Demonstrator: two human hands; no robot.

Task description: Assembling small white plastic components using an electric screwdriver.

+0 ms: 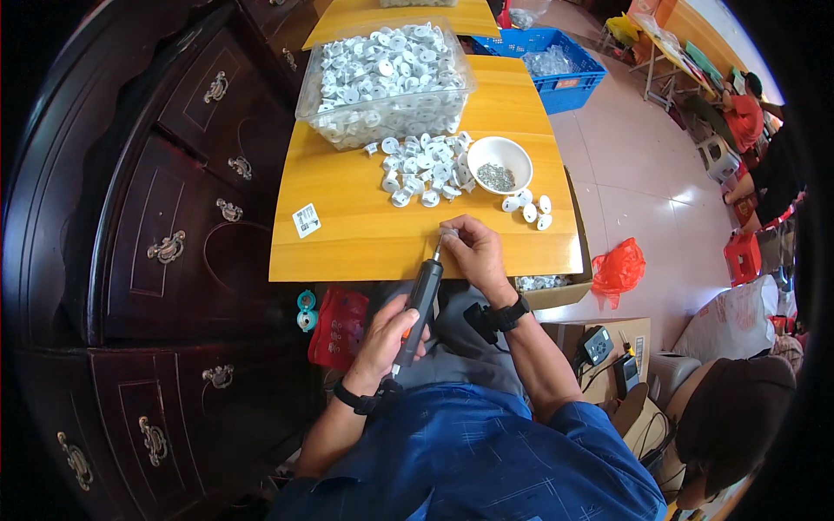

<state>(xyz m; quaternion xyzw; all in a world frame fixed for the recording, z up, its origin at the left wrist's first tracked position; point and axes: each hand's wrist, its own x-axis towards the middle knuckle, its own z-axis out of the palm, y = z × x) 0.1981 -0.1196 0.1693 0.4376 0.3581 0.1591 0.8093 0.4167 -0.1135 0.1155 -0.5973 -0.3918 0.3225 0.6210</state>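
My left hand (387, 337) is wrapped round a black electric screwdriver (424, 293), whose bit points away from me. At the table's near edge, my right hand (478, 253) pinches a small whitish plastic part (448, 233) against the tip of the bit. Any screw there is too small to make out. Beyond the hands lies a loose pile of white round plastic parts (423, 165). To its right stands a white bowl (508, 148) with small metal screws (496, 177) in it. Several more white parts (530, 210) lie right of my right hand.
A clear plastic bin (382, 130) heaped with white parts stands at the back of the yellow table (347, 252). A label (306, 220) lies left. Dark drawers (165, 243) flank the left side. An open cardboard box (556, 298) sits below the right edge; a blue crate (569, 91) is beyond.
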